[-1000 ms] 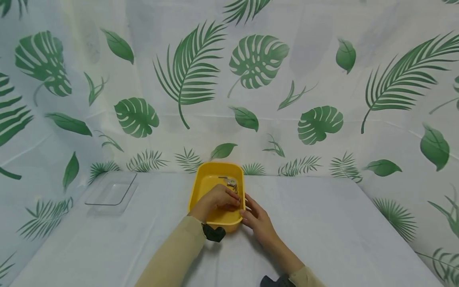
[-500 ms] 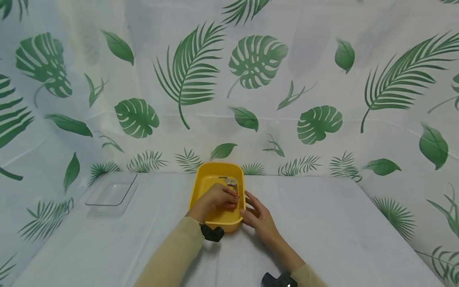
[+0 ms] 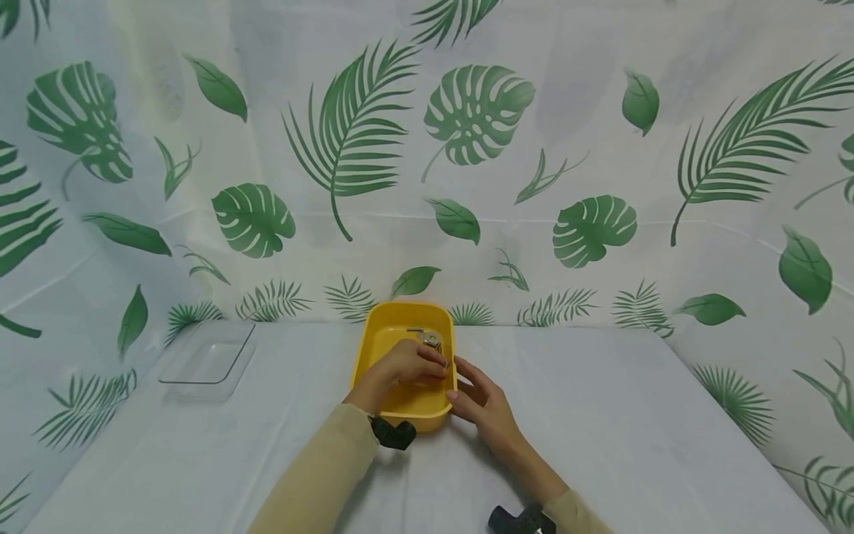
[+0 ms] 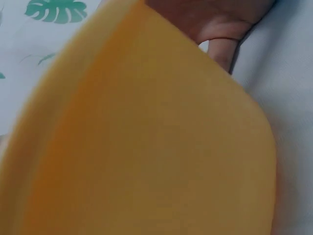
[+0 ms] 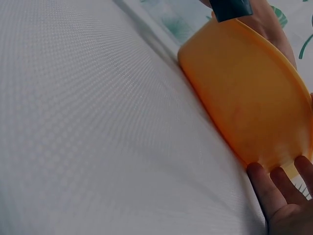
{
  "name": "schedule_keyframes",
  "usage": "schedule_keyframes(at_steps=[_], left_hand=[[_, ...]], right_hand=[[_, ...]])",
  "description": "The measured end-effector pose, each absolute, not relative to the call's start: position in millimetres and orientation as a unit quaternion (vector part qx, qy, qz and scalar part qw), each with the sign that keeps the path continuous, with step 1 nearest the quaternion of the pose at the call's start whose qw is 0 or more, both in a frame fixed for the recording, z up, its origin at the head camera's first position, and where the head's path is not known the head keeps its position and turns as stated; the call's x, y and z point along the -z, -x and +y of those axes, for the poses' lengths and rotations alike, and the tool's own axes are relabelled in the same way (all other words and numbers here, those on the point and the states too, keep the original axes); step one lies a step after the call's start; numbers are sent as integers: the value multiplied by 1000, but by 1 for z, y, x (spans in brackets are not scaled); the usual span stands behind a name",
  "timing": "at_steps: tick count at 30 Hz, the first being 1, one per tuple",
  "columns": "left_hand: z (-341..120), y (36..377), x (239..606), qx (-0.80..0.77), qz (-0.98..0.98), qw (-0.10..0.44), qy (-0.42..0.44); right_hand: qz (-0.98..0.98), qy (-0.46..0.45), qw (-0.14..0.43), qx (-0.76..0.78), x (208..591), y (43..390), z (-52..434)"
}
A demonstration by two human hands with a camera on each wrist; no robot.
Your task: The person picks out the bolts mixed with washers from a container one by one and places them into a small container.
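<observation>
The yellow tub (image 3: pixel 405 400) sits mid-table on the white cloth (image 3: pixel 600 415), steadied by my right hand (image 3: pixel 482 402), fingers straight against its side. My left hand (image 3: pixel 403 366) reaches inside, fingers curled over the small metal keys (image 3: pixel 430 340); I cannot tell whether I grip any. I judge the picking barely begun: the clear tray (image 3: pixel 208 361) holds nothing.

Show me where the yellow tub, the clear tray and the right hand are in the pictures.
yellow tub (image 3: pixel 402 309): head view, on its far rim.
clear tray (image 3: pixel 175 380): head view, on its near rim.
right hand (image 3: pixel 485 404): head view, on the back of the hand, beside the tub.
</observation>
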State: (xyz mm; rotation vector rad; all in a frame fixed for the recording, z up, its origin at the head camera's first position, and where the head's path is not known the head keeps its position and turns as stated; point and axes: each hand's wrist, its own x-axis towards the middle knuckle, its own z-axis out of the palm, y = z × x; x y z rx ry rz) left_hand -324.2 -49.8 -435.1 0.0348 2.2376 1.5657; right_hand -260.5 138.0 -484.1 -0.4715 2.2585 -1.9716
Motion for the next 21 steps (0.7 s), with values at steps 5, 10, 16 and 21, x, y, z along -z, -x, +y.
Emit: schedule_keyframes(at_steps=[5, 10, 16, 21], left_hand=[[-51, 325, 437, -581, 790, 193, -15], [-52, 322, 432, -592, 784, 185, -16], [-57, 316, 421, -589, 790, 170, -19], [-65, 312, 414, -575, 803, 152, -21]], right_hand=[[747, 146, 54, 646, 484, 260, 137], [747, 140, 55, 648, 484, 260, 136], [735, 150, 56, 659, 483, 259, 135], [734, 156, 54, 659, 483, 258, 135]])
